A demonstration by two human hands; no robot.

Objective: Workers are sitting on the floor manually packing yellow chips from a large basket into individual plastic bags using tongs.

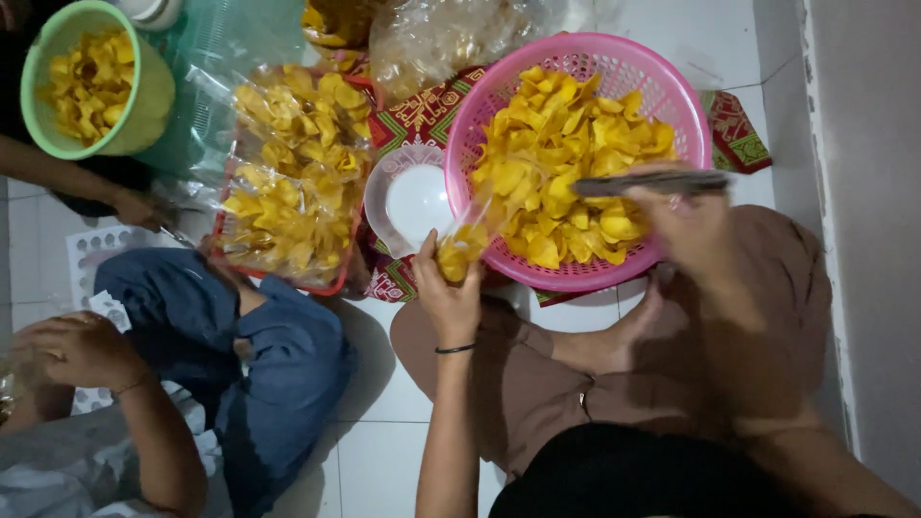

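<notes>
A pink perforated basket (pixel 628 65) full of yellow chips (pixel 561 144) sits on the floor in front of my crossed legs. My left hand (pixel 447 293) grips a small clear plastic bag (pixel 470 242) with a few chips in it, held at the basket's near left rim. Over the basket's right side, my right hand (pixel 693 230) holds dark metal tongs (pixel 652 181) that point left across the chips.
A red tray (pixel 331 287) holds filled chip bags (pixel 293 173) left of the basket. A clear round lid (pixel 413 197) lies between them on a patterned mat (pixel 422 110). Another person in blue trousers (pixel 259 364) sits at left. A green tub (pixel 144 105) of chips stands top left.
</notes>
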